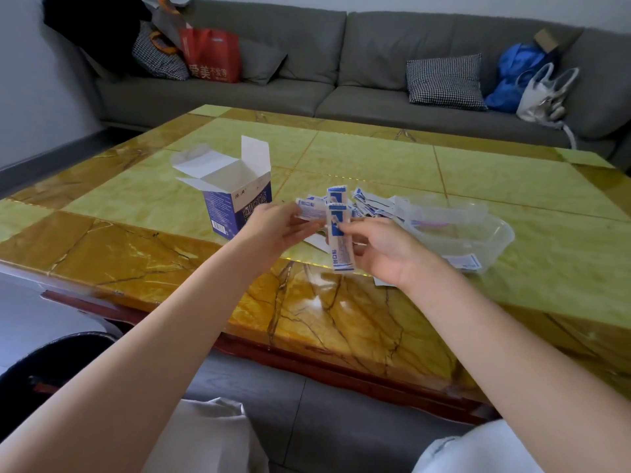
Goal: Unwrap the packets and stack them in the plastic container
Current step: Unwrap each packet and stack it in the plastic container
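Observation:
Above the near part of the table, my left hand [273, 230] pinches a small blue-and-white packet [309, 212] that lies sideways. My right hand [386, 249] pinches a strip of the same blue-and-white packets [339, 240] that hangs upright between my hands. A loose heap of more packets [370, 203] lies on the table just behind my hands. To the right of them sits the clear plastic container [491, 233], with its clear lid [444, 209] at its far side. What lies inside it is hard to make out.
An open blue-and-white cardboard box [235, 196] stands left of my hands on the green and amber marble table [375, 155]. A grey sofa [341, 80] with cushions and bags runs along the far side. White paper scraps [317, 242] lie under my hands.

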The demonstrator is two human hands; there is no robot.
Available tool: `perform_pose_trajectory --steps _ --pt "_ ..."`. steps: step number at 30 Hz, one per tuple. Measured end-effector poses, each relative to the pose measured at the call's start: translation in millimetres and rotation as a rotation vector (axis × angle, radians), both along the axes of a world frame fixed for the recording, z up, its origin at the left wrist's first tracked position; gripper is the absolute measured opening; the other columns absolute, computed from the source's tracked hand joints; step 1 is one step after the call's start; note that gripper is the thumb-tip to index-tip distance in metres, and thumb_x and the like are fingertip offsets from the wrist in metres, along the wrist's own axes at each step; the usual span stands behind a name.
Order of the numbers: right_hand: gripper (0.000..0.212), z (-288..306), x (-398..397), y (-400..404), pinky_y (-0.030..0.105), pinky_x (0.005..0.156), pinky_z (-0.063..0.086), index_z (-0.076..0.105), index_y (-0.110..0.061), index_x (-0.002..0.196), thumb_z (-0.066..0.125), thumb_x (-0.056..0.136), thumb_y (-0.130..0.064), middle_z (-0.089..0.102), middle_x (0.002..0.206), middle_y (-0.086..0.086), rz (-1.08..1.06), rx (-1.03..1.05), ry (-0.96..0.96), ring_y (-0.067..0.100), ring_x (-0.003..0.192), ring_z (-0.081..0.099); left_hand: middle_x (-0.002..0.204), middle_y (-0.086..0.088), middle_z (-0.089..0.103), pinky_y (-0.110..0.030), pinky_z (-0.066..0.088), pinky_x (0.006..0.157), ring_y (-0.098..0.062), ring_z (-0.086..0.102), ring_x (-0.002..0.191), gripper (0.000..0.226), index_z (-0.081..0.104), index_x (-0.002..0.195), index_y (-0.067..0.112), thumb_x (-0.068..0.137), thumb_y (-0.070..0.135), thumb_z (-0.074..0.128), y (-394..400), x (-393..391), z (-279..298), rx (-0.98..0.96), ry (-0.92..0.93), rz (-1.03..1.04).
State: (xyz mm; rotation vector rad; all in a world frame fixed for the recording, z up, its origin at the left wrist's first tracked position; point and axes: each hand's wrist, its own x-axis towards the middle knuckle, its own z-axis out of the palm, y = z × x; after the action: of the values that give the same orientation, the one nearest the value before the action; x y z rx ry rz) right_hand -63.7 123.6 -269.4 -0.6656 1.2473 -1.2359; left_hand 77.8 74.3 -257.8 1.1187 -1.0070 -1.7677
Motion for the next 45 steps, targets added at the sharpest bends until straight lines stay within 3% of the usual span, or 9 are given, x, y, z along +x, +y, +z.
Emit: perform_pose_trajectory --steps 4,9,14,19,24,29,33,38,45 --pt "0.012 4 6 -1 0.031 0.068 0.046 0.059 -0.011 0.099 0.055 0.089 -0.005 0.064 0.088 0.006 -0.14 -0.112 0.247 0.019 0.077 0.06 0.096 -0.011 0.065 -0.021 0.058 0.069 -0.015 0.064 0.086 0.009 0.057 0.096 0.0 0.091 0.006 0.052 11 -7 2 -0.234 -0.238 -0.254" --pt "0.01 22 0 9 0.031 0.066 0.049 0.053 -0.018 0.088 0.055 0.09 -0.008 0.066 0.084 0.002 -0.167 -0.288 0.385 0.015 0.072 0.063 0.102 -0.006 0.064 -0.019 0.052 0.075 -0.012 0.059 0.089 0.023 0.061 0.11 0.005 0.088 0.01 0.057 17 -16 4 -0.432 -0.557 -0.407" --pt "0.016 34 -31 26 0.033 0.068 0.05 0.045 -0.016 0.101 0.053 0.09 -0.007 0.069 0.092 0.007 -0.13 -0.412 0.987 0.025 0.08 0.065 0.11 0.0 0.064 -0.023 0.046 0.085 -0.015 0.061 0.101 0.022 0.063 0.107 0.014 0.086 0.017 0.061 20 -35 -10 -0.828 -0.934 -0.593" --pt "0.016 19 -67 50 0.035 0.08 0.051 0.059 -0.011 0.105 0.054 0.09 -0.009 0.068 0.103 0.01 0.088 -0.267 1.345 0.027 0.093 0.063 0.121 -0.002 0.059 -0.025 0.041 0.092 -0.016 0.053 0.113 0.036 0.056 0.122 0.017 0.087 0.028 0.06 29 -63 -30 -1.084 -1.127 -0.682" --pt "0.012 4 -93 62 0.037 0.077 0.051 0.062 -0.011 0.094 0.054 0.086 -0.006 0.069 0.093 0.012 0.116 -0.219 1.379 0.028 0.086 0.064 0.128 -0.002 0.054 -0.031 0.034 0.1 -0.022 0.039 0.122 0.055 0.037 0.138 0.02 0.088 0.034 0.056 30 -83 -40 -1.285 -1.26 -0.713" --pt "0.009 -5 -104 67 0.031 0.066 0.044 0.056 -0.014 0.086 0.055 0.085 -0.005 0.065 0.088 0.004 0.193 -0.161 1.449 0.023 0.08 0.059 0.119 -0.001 0.059 -0.029 0.041 0.095 -0.016 0.042 0.118 0.043 0.049 0.129 0.019 0.089 0.03 0.056 32 -92 -37 -1.37 -1.254 -0.683" --pt "0.034 -10 -102 69 0.029 0.052 0.032 0.034 -0.023 0.063 0.051 0.086 -0.005 0.049 0.067 -0.002 0.264 -0.166 1.541 0.024 0.066 0.05 0.116 -0.005 0.055 -0.027 0.044 0.087 -0.016 0.051 0.107 0.036 0.051 0.126 0.019 0.092 0.029 0.051 34 -91 -36 -1.443 -1.278 -0.622" --pt "0.039 -10 -95 70 0.023 0.049 0.028 0.031 -0.027 0.061 0.051 0.086 -0.005 0.044 0.064 -0.007 0.259 -0.199 1.519 0.015 0.059 0.043 0.101 -0.005 0.057 -0.029 0.049 0.077 -0.02 0.061 0.09 0.024 0.061 0.113 0.025 0.091 0.027 0.053 29 -73 -32 -1.333 -1.213 -0.528" --pt "0.011 -6 -70 60 0.015 0.049 0.028 0.047 -0.014 0.082 0.054 0.089 -0.008 0.039 0.061 -0.01 0.169 -0.304 1.49 0.015 0.057 0.04 0.089 -0.001 0.069 -0.035 0.052 0.076 -0.02 0.063 0.084 0.013 0.068 0.096 0.016 0.085 0.017 0.061 14 -36 -26 -1.108 -1.11 -0.319"
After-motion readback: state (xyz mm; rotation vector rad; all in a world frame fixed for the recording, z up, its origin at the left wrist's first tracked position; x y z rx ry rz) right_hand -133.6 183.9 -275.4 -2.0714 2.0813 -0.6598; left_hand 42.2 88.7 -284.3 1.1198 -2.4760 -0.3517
